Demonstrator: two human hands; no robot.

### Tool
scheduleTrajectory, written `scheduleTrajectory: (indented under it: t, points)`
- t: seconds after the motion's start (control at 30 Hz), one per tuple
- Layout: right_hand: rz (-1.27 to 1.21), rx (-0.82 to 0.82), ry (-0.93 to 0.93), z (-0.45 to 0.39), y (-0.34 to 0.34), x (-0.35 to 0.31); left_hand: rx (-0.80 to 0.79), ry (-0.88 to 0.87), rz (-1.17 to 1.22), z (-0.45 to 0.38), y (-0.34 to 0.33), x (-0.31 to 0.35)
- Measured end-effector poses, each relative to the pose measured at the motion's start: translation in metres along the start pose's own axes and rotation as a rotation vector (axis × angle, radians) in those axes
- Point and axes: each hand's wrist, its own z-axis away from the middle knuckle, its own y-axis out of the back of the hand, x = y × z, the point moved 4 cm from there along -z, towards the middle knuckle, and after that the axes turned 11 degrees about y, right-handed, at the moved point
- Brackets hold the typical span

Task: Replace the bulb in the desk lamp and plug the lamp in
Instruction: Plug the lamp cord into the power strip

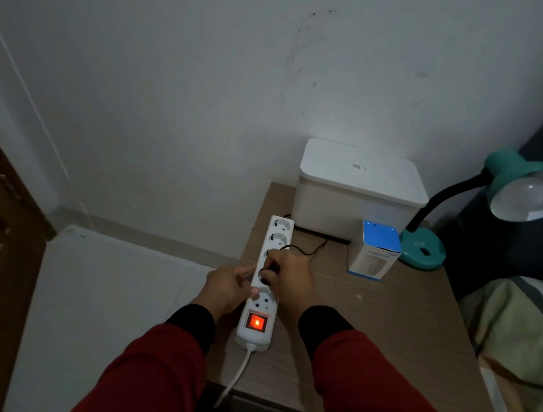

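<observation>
Dim room, wooden worktop (385,314) at frame centre. Power strip (264,290) centre, switch lit. Left hand (228,287) steadies strip; right hand (289,283) grip closed on black plug (269,273) at socket. Plug rigid, light; pinch body, not thin cord. Teal desk lamp (493,205) right, bulb (532,195) fitted.

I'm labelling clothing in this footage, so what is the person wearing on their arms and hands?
Both arms wear loose red sleeves over tighter black cuffs that end at the wrists. The left hand and right hand are bare: no gloves, rings, watch or bracelets visible. The sleeves show no logos or patterns.
</observation>
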Motion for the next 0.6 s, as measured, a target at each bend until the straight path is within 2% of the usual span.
scheduleTrajectory:
  t: [0.23,0.47,0.6]
  points:
    - [0.03,-0.034,-0.007,-0.001,-0.004,0.004,0.008,0.0,-0.023,0.003,0.0,0.003]
    - [0.106,-0.262,-0.029,0.004,0.015,0.004,0.053,-0.023,-0.194,0.014,-0.003,0.015]
    - [0.033,-0.333,-0.145,0.015,0.038,0.014,0.053,0.026,-0.349,0.014,-0.003,0.016]
